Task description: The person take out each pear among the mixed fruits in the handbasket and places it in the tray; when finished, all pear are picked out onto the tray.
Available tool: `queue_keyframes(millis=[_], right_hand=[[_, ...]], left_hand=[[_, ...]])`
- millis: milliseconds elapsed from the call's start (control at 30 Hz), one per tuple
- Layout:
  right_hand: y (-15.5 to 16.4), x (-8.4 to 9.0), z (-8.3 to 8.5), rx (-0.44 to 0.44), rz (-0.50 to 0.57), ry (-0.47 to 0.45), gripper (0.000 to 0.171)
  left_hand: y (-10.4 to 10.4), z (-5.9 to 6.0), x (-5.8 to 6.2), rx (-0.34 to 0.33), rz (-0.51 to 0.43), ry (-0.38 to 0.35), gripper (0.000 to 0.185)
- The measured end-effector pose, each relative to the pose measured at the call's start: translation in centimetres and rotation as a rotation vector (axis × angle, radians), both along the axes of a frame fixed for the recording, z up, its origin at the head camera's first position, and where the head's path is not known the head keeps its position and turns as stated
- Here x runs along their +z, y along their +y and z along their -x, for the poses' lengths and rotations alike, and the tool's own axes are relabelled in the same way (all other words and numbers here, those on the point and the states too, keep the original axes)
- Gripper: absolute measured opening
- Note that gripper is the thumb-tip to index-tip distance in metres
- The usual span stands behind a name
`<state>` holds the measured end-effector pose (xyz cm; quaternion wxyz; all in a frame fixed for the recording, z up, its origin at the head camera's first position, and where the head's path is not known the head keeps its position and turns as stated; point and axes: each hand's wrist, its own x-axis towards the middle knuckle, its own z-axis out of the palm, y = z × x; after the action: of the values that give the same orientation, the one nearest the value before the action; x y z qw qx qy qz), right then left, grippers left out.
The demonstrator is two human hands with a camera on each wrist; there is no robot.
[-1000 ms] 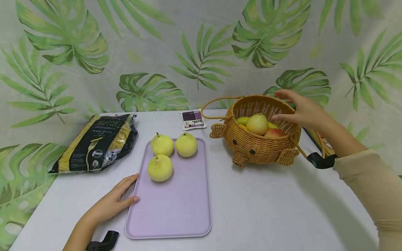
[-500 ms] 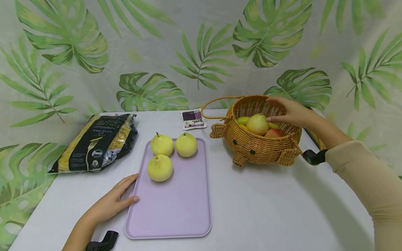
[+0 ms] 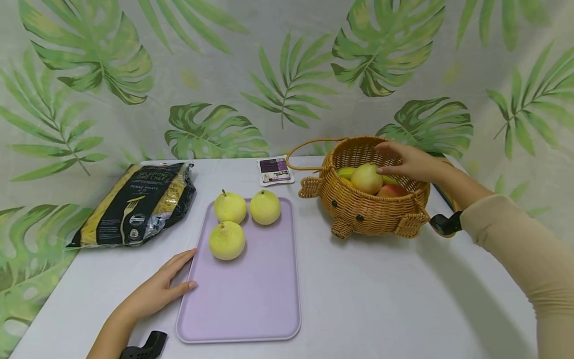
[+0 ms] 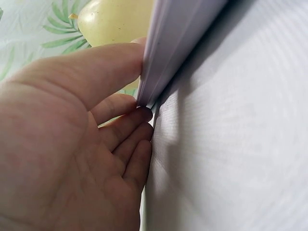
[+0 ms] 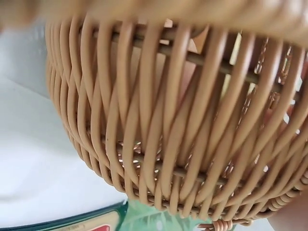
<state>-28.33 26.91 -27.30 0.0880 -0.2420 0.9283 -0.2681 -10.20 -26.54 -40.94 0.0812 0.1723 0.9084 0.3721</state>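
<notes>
My left hand (image 3: 154, 294) rests beside the lilac tray (image 3: 246, 299), its thumb and fingertips at the left rim. In the left wrist view the thumb touches the tray's edge (image 4: 163, 53), with the other fingers loosely bent below. Three yellow pears (image 3: 227, 241) sit on the tray's far half. My right hand (image 3: 410, 162) reaches over the far right rim of a wicker basket (image 3: 381, 212) shaped like a pig. Its thumb is at the right side of a pale pear (image 3: 366, 178); contact is hard to tell. The right wrist view shows mostly basket weave (image 5: 178, 106), hiding the fingers.
A reddish fruit (image 3: 391, 191) and yellow fruit (image 3: 352, 172) lie in the basket too. Its handle (image 3: 309, 142) sticks out left. A bag of penne pasta (image 3: 134, 204) lies at the left, a small purple-and-white packet (image 3: 275, 171) at the back. A dark-edged flat item (image 5: 91, 221) lies behind the basket.
My right hand has moved left and slightly down into the basket, its thumb coming up to the pale pear. The left hand, tray and pears have stayed put.
</notes>
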Motion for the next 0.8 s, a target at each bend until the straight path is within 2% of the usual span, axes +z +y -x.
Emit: queue_keyframes(millis=[267, 533, 800], right_hand=[[0.5, 0.6, 0.1, -0.005, 0.015, -0.018, 0.063], [0.3, -0.3, 0.9, -0.004, -0.001, -0.011, 0.065], [-0.1, -0.8, 1.7, -0.044, -0.002, -0.065, 0.065]], left_hand=[[0.0, -0.1, -0.2, 0.012, -0.013, -0.002, 0.065], [0.2, 0.1, -0.1, 0.005, -0.015, -0.008, 0.065], [0.1, 0.1, -0.1, 0.000, -0.019, -0.002, 0.065]])
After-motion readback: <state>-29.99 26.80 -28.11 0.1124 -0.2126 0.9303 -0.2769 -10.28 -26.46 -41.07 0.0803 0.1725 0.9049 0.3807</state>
